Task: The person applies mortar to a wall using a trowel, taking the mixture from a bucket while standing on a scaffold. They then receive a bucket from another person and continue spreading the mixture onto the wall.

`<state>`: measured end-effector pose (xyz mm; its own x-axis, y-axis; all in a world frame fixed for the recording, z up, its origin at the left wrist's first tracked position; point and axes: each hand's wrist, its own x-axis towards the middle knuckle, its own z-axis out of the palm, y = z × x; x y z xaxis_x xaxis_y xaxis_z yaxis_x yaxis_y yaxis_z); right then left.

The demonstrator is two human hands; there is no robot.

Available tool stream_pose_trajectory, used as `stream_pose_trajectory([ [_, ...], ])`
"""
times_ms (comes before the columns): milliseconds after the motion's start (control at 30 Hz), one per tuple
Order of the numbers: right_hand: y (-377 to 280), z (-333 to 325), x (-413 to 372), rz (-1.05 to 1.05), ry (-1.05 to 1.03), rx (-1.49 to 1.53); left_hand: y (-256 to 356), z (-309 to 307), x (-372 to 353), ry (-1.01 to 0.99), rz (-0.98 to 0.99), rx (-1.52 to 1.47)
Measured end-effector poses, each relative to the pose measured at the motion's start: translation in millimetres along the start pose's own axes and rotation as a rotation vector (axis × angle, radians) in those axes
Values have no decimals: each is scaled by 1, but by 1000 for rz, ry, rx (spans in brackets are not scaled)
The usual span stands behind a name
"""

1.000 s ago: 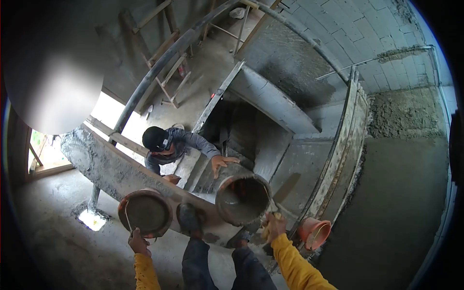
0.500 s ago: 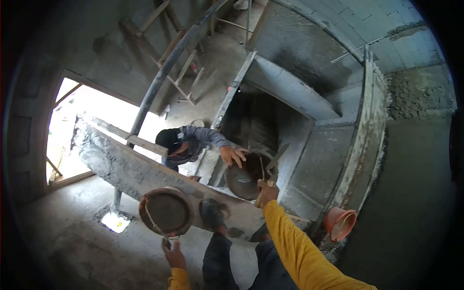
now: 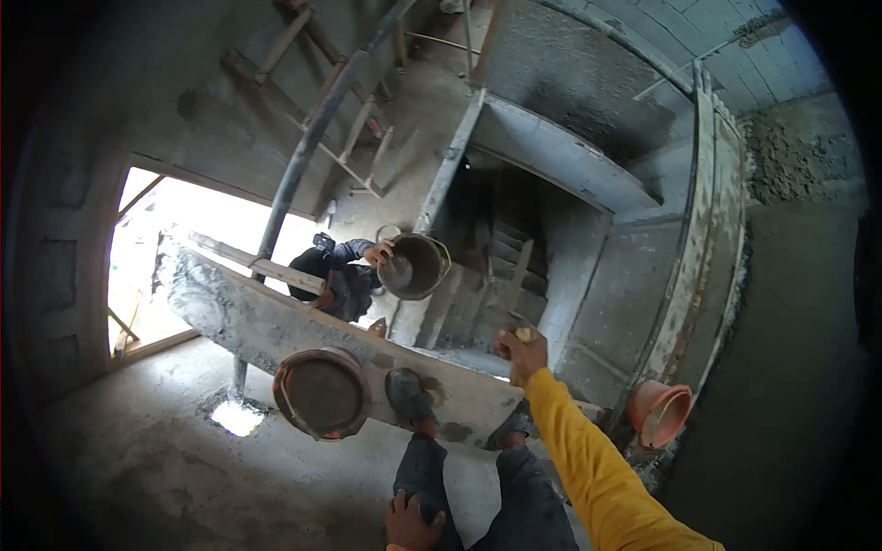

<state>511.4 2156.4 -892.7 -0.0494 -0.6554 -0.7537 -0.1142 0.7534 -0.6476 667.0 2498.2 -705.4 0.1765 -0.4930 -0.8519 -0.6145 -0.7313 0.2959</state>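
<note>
My right hand (image 3: pixel 525 356), at the end of a yellow sleeve, is closed round the handle of a trowel (image 3: pixel 520 268), its blade pointing away over the stair opening. My left hand (image 3: pixel 413 525) lies on my left leg near the knee, fingers spread, holding nothing. A round bucket (image 3: pixel 322 395) filled with grey mortar stands on the plank left of my feet, apart from both hands. Below the plank, a co-worker (image 3: pixel 344 275) has a hand on the rim of another bucket (image 3: pixel 413 266), which is tilted with its dark inside showing.
My feet are on a mortar-smeared plank (image 3: pixel 478 390) beside the stair opening (image 3: pixel 505 220). An orange bucket (image 3: pixel 659 415) sits at the right by a wooden form board (image 3: pixel 706 239). A metal pole (image 3: pixel 312 138) slants past a wooden ladder (image 3: pixel 285 46) on the left.
The far bucket has moved from beside my right hand to the left, with the co-worker. My left hand has left the near bucket's handle for my leg. My right hand keeps the trowel.
</note>
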Motion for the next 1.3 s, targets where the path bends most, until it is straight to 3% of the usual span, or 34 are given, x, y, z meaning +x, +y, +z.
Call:
stream_pose_trajectory([
  [133,11,-52,-49,-85,-4,-205,16,6,-2,8,-103,2],
  [200,-2,-84,-99,-132,33,-684,10,20,-2,33,-147,-4],
  [267,8,-121,-144,-218,20,-965,18,20,-5,98,-108,48],
  [333,10,-152,-201,-302,31,-1059,24,22,-6,134,-81,88],
  [400,42,-195,-248,-201,44,-1232,24,30,-4,135,-73,114],
  [600,78,-224,-335,-109,207,-1269,37,39,-7,121,-83,134],
  [733,103,-219,-340,-125,174,-1275,41,45,-8,98,-78,155],
  [867,101,-221,-335,46,49,-1253,43,53,-9,92,-85,193],
  [1300,107,-235,-339,-112,154,-1228,49,72,-11,71,-107,231],
])
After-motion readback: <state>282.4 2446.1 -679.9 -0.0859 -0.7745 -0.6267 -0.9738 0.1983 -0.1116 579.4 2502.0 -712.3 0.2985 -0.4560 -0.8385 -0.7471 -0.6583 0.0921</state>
